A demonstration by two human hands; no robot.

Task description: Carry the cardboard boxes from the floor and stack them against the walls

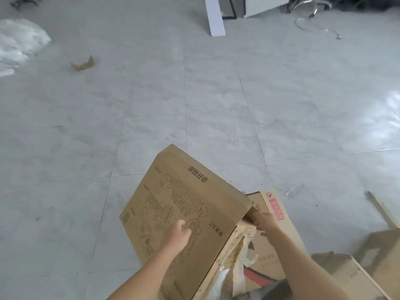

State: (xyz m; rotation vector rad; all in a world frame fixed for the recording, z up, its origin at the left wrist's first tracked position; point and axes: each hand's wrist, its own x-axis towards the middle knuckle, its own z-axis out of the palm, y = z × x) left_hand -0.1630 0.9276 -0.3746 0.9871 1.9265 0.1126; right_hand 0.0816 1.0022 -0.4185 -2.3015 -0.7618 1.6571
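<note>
A large brown cardboard box (184, 198) with line-drawing print is tilted up off the floor at the bottom centre. My left hand (176, 236) lies against its printed face with the fingers curled. My right hand (266, 223) grips the box's open right end at the torn edge. Loose whitish tape or plastic (238, 263) hangs from that end. Beneath and to the right lies a flattened cardboard box with red print (279, 215).
More flattened cardboard (355, 276) lies at the bottom right, with a strip (383, 213) beside it. A cardboard scrap (83, 64) and white plastic wrap (19, 40) lie at the far left. A white board (215, 17), a cable (313, 28) and a chrome chair base (311, 6) are at the far edge. The floor is grey tile.
</note>
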